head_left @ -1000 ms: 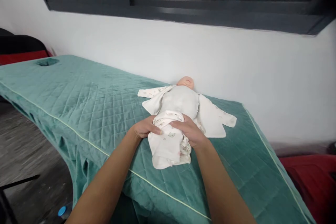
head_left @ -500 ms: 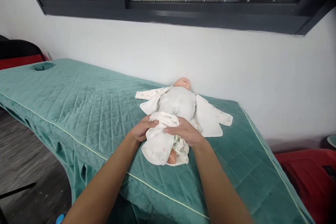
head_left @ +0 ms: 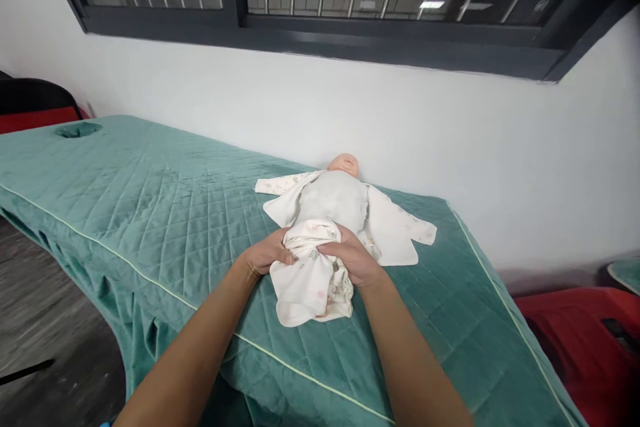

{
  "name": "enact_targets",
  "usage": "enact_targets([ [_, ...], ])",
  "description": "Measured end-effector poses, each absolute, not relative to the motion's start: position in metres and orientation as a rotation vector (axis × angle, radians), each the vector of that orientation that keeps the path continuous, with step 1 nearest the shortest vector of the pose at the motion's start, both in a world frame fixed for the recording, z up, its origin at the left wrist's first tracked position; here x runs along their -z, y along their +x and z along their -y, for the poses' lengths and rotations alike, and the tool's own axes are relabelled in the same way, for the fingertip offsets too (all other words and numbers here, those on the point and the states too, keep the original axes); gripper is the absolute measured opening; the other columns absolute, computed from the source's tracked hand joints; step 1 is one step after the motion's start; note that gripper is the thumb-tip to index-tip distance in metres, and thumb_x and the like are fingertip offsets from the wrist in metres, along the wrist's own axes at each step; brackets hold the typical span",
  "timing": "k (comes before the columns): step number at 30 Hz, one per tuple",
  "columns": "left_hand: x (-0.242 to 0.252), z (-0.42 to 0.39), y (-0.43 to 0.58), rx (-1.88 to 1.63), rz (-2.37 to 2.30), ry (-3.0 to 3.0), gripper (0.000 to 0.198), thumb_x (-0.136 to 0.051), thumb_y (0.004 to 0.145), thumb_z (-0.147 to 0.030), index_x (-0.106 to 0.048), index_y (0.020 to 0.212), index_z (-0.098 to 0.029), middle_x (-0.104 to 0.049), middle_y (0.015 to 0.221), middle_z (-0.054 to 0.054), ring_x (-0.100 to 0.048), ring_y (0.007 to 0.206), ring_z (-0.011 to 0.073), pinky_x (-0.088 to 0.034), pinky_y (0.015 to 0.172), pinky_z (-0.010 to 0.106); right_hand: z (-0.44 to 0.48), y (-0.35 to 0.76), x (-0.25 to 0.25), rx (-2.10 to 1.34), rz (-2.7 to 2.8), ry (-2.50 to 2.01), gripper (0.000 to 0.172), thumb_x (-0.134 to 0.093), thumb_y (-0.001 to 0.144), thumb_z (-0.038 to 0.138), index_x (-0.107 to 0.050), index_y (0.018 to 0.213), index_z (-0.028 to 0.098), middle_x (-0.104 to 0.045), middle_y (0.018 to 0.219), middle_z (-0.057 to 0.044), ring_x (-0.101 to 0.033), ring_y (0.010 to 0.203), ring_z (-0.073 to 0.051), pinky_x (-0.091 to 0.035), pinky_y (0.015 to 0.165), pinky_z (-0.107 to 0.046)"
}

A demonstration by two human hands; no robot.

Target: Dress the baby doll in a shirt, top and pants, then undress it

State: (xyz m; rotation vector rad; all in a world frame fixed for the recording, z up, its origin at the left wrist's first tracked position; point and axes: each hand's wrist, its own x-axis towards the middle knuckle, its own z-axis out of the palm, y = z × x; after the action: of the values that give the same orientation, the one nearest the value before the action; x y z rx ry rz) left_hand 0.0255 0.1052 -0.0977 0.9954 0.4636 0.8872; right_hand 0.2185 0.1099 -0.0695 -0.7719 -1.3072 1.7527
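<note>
A baby doll (head_left: 334,195) lies on its back on the teal quilted table (head_left: 150,200), head toward the wall. An open white printed top (head_left: 395,230) spreads out under it on both sides. White printed baby trousers (head_left: 307,277) cover its legs, bunched at the waist. My left hand (head_left: 265,255) grips the trousers' waistband on the left side. My right hand (head_left: 353,257) grips the waistband on the right, fingers curled into the cloth.
The table runs along a white wall (head_left: 450,133) under a dark-framed window (head_left: 320,7). A face hole (head_left: 77,129) sits at the table's far left end. Red furniture (head_left: 580,340) stands at the right, a dark floor (head_left: 45,320) at the left.
Both hands have kept their grip on the trousers' waistband and stay at the doll's waist. The doll's foot that showed at the trouser end half a second ago is now mostly covered.
</note>
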Motion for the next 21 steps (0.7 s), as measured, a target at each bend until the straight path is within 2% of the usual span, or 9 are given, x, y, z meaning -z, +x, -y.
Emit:
enact_targets([
  [6, 0.104, -0.112, 0.022, -0.821, -0.449, 1.008, 0.058, -0.094, 0.041, -0.027, -0.073, 0.092, -0.009, -0.073, 0.079, 0.009, -0.066, 0.071, 0.0189, -0.053, 0.069, 0.027, -0.111, 0.217, 0.067, -1.732, 1.276, -0.815, 0.048, -0.084, 0.06, 0.026, -0.065, 0.104, 0.019, -0.073, 0.098, -0.005, -0.067, 0.088, -0.023, -0.049, 0.076, -0.031],
  [9, 0.108, -0.115, 0.02, -0.817, -0.45, 1.025, 0.063, -0.093, 0.043, -0.028, -0.073, 0.099, -0.009, -0.074, 0.086, 0.012, -0.067, 0.073, 0.0198, -0.053, 0.068, 0.027, -0.113, 0.217, 0.066, -1.705, 1.268, -0.819, 0.046, -0.082, 0.062, 0.028, -0.064, 0.103, 0.019, -0.072, 0.098, -0.004, -0.066, 0.089, -0.023, -0.049, 0.074, -0.03],
  [13, 0.108, -0.116, 0.018, -0.775, -0.449, 1.045, 0.065, -0.093, 0.046, -0.03, -0.072, 0.103, -0.008, -0.074, 0.088, 0.014, -0.068, 0.074, 0.0218, -0.055, 0.067, 0.028, -0.113, 0.216, 0.064, -1.679, 1.245, -0.81, 0.041, -0.08, 0.065, 0.029, -0.063, 0.1, 0.02, -0.069, 0.088, -0.001, -0.064, 0.081, -0.02, -0.048, 0.072, -0.029],
  [16, 0.109, -0.115, 0.019, -0.767, -0.459, 1.033, 0.062, -0.092, 0.045, -0.024, -0.073, 0.101, -0.008, -0.075, 0.087, 0.013, -0.069, 0.073, 0.0221, -0.056, 0.068, 0.029, -0.112, 0.215, 0.062, -1.675, 1.325, -0.834, 0.039, -0.08, 0.067, 0.03, -0.062, 0.101, 0.02, -0.067, 0.084, 0.0, -0.061, 0.076, -0.018, -0.047, 0.07, -0.028],
  [18, 0.11, -0.113, 0.022, -0.822, -0.458, 0.991, 0.061, -0.091, 0.047, -0.022, -0.072, 0.104, -0.009, -0.075, 0.089, 0.013, -0.07, 0.074, 0.0228, -0.056, 0.068, 0.029, -0.112, 0.215, 0.062, -1.644, 1.401, -0.868, 0.037, -0.079, 0.071, 0.031, -0.063, 0.102, 0.02, -0.067, 0.086, 0.0, -0.06, 0.077, -0.017, -0.046, 0.07, -0.027],
  [21, 0.109, -0.108, 0.025, -0.946, -0.46, 0.885, 0.059, -0.088, 0.054, -0.029, -0.071, 0.106, -0.008, -0.075, 0.089, 0.015, -0.071, 0.074, 0.0245, -0.055, 0.065, 0.028, -0.11, 0.214, 0.059, -1.547, 1.539, -0.903, 0.033, -0.074, 0.079, 0.038, -0.064, 0.105, 0.02, -0.067, 0.094, -0.001, -0.06, 0.085, -0.017, -0.047, 0.075, -0.027],
])
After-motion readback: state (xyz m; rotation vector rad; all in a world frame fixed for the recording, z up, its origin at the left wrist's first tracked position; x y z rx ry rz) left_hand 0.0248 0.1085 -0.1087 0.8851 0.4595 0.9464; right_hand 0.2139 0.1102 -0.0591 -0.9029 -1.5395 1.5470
